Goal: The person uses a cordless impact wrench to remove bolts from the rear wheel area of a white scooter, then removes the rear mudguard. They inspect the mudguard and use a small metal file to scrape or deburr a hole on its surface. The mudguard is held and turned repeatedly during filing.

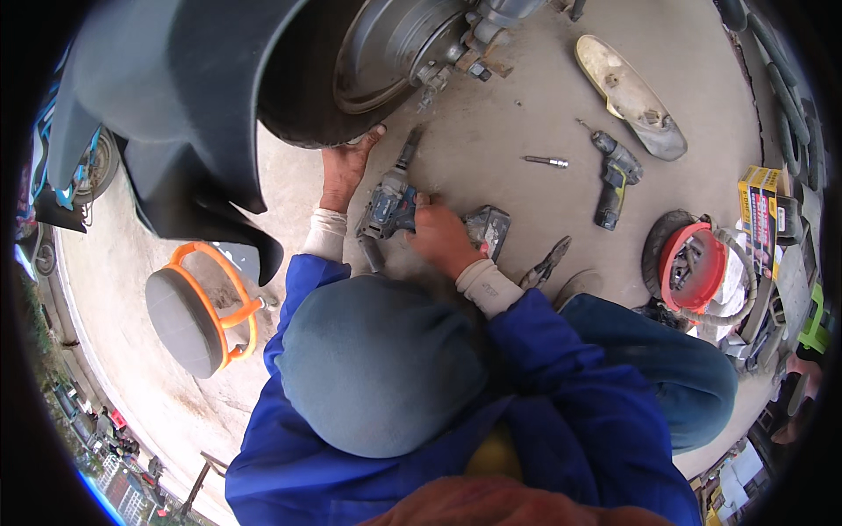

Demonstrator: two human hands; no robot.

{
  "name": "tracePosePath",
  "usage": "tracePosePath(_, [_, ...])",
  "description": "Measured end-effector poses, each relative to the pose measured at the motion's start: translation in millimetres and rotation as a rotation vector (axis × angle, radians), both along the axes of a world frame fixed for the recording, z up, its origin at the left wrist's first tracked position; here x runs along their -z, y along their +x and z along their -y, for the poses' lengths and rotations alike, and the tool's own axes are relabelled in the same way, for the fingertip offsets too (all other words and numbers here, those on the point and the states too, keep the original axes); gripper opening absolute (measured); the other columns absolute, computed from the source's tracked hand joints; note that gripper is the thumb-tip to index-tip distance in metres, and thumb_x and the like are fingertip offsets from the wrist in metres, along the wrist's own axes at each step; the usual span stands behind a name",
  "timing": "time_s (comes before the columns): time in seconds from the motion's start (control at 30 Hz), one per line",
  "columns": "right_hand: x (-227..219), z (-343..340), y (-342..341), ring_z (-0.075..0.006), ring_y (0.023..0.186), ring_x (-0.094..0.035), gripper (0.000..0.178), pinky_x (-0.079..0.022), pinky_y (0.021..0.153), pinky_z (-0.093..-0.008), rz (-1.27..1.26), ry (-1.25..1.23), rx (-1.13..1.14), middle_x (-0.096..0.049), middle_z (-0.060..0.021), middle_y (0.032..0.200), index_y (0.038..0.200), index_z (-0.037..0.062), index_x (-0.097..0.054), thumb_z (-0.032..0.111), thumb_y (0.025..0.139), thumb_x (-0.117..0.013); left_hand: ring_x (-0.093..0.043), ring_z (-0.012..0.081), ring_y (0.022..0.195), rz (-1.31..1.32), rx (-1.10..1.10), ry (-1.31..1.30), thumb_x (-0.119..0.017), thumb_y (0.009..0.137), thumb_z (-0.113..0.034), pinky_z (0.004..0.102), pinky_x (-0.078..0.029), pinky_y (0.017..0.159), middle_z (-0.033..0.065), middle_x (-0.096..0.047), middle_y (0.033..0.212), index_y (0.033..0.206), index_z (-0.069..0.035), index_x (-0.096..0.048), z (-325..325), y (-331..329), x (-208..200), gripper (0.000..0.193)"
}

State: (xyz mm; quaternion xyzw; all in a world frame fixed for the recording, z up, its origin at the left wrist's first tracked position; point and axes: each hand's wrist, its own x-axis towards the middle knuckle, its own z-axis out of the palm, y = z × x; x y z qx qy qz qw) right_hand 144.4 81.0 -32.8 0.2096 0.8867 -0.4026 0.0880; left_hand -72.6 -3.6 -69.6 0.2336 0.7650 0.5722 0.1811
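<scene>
My right hand (442, 237) is closed round the handle of a cordless impact wrench (388, 203), low over the concrete floor. The wrench has a grey-blue body, a dark battery at the handle's end and a long socket (409, 147) pointing up toward the wheel. Under the black tyre (303, 118) my left hand (346, 171) grips its lower edge, the thumb side showing and the other fingers partly hidden. The wheel's metal rim (386, 57) and axle hardware (478, 66) stand above, beside a large dark plastic fender (189, 96).
Right of me lie a small socket bit (545, 161), a second cordless drill (617, 180), pliers (545, 263) and a long beige cover (627, 88). A red bowl of small parts (702, 285) sits near a yellow box (759, 215). A stool with orange legs (189, 320) stands left.
</scene>
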Motion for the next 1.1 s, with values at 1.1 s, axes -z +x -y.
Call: tracePosePath(1.1, [-94,-163,-43,-0.0427,0.096,-0.071,0.027,-0.058,0.08,-0.0509,0.133,0.345,-0.477,-0.074,-0.0225,0.097,0.093,0.0005,-0.074,0.026,0.083,-0.076,-0.065,0.0489,0.075,-0.709,0.016,-0.336,-0.068,0.1,-0.025,0.0536,-0.051,0.065,0.0265,-0.067,0.081,0.096,0.002,-0.065,-90,58,-94,0.027])
